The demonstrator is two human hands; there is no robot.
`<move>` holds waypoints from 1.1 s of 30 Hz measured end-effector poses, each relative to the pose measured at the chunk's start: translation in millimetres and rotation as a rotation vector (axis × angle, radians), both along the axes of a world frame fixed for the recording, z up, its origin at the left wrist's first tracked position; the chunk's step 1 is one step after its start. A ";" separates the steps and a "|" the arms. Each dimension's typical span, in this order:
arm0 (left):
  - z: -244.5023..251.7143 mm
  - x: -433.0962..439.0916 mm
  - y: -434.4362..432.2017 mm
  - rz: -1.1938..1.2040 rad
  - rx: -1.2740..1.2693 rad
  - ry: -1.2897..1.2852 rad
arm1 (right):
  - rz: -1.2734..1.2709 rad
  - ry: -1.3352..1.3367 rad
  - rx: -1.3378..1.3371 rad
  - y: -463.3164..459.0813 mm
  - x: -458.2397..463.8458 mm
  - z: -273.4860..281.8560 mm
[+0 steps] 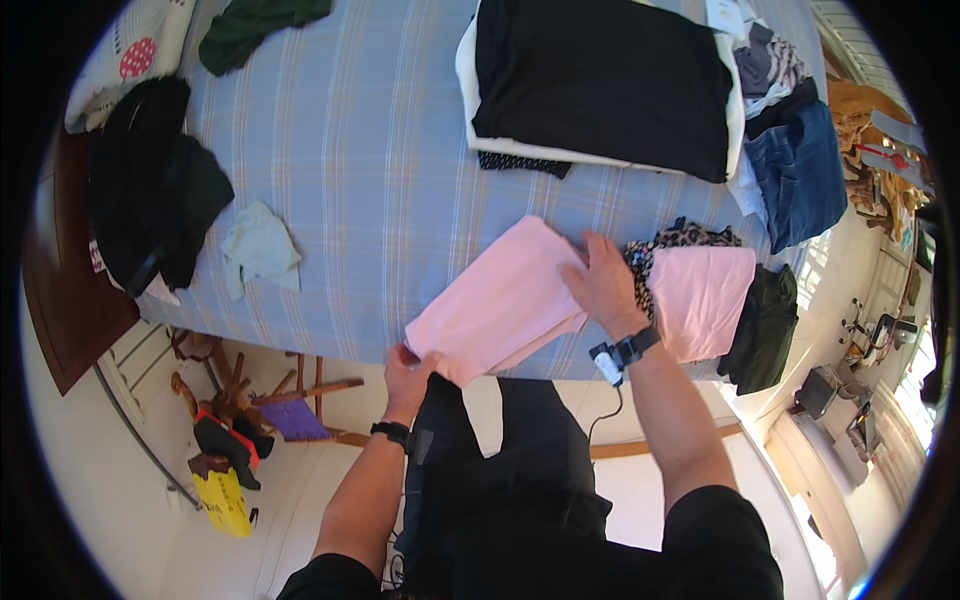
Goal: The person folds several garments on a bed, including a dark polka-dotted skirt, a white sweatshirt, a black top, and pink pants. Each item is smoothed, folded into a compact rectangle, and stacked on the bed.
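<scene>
A folded pink garment [502, 300] lies slantwise on the striped bed sheet [360, 187], near the bed's front edge. My left hand [409, 379] pinches its lower left corner between thumb and fingers. My right hand [604, 285] rests at its right end with the fingers spread, thumb on the cloth. Just right of that hand lies a second folded pink garment [701, 300], beside patterned cloth [641, 277] and a folded dark green garment [765, 330].
A large black garment [600, 82] lies over white cloth at the back. Folded jeans [799, 176] are at the right. Dark clothes [150, 187] and a crumpled pale green cloth [261, 247] lie left. Below the bed's edge stands a wooden chair [300, 405] with purple fabric.
</scene>
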State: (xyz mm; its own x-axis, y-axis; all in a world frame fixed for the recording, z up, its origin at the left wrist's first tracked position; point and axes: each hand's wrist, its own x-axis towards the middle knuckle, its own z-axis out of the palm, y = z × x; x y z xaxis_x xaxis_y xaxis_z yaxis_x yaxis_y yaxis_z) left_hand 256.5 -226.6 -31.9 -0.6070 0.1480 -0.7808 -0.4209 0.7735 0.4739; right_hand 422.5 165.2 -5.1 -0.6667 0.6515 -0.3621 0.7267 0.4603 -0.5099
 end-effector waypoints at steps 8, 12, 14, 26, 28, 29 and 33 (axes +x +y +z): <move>21.3 18.4 36.2 0.332 0.371 -0.448 | -0.309 -0.140 -0.722 -2.1 30.5 -1.4; 86.6 -20.1 85.7 0.202 0.529 -0.402 | -0.530 0.293 -0.811 5.0 35.5 44.4; 139.5 -45.6 121.6 0.122 0.689 -0.382 | -0.679 0.472 -0.870 24.4 34.5 86.2; 170.4 -178.0 427.3 -0.224 0.643 0.039 | -0.841 0.776 -0.319 223.6 8.8 136.2; 139.2 -172.7 437.4 -0.533 0.359 0.445 | -0.984 0.509 -0.160 231.8 8.4 98.9; 127.3 -171.0 442.4 -0.675 0.149 0.609 | -0.871 0.466 0.026 228.4 10.6 86.6; 105.8 -148.2 431.6 -1.090 0.362 1.334 | -0.526 0.322 0.404 188.4 14.1 73.7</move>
